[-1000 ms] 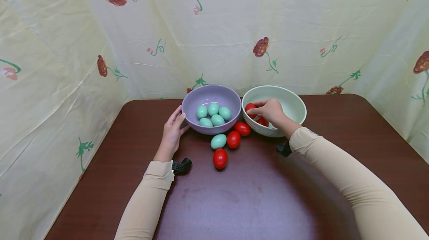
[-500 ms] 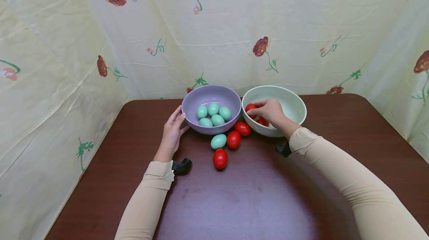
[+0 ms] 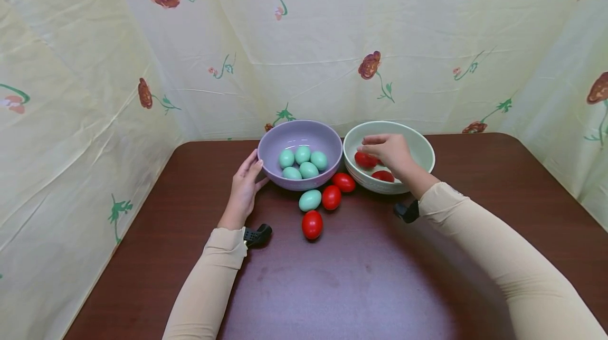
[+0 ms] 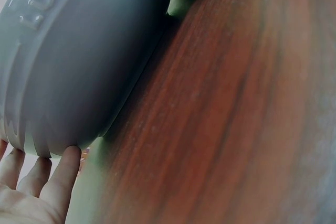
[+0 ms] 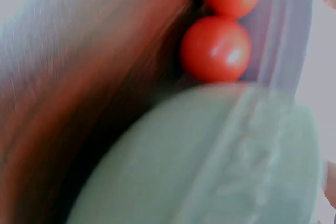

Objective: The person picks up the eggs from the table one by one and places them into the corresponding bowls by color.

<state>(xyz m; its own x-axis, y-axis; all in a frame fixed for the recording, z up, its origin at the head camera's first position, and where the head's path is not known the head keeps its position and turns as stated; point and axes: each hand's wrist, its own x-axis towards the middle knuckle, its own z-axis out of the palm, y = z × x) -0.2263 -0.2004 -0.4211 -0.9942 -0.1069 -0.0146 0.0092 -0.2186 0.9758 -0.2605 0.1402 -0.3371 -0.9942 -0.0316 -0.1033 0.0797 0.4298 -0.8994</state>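
Note:
My left hand point(image 3: 243, 189) rests its fingertips against the outer left side of the purple bowl point(image 3: 300, 184). In the left wrist view, its fingers point(image 4: 60, 182) lie fairly straight on the bowl's wall. Several mint-green eggs point(image 3: 309, 170) lie inside that bowl. Over the pale green bowl point(image 3: 418, 152) hovers my right hand point(image 3: 391, 154), fingers extended and holding nothing. Just below the fingertips is a red egg point(image 3: 364, 160) in the bowl, partly covered by the hand. Nearer the bowl's front wall lies another red egg point(image 3: 382, 176).
On the dark wooden table point(image 3: 332, 287), in front of the bowls, lie a mint-green egg point(image 3: 310, 200) and three red eggs, the closest red egg point(image 3: 312, 225) standing apart from the others. Behind the table hangs a floral cloth point(image 3: 309, 76).
My right hand has let go of the red egg inside the pale green bowl and moved slightly up and right. The red eggs there have shifted right. The left hand has stayed put.

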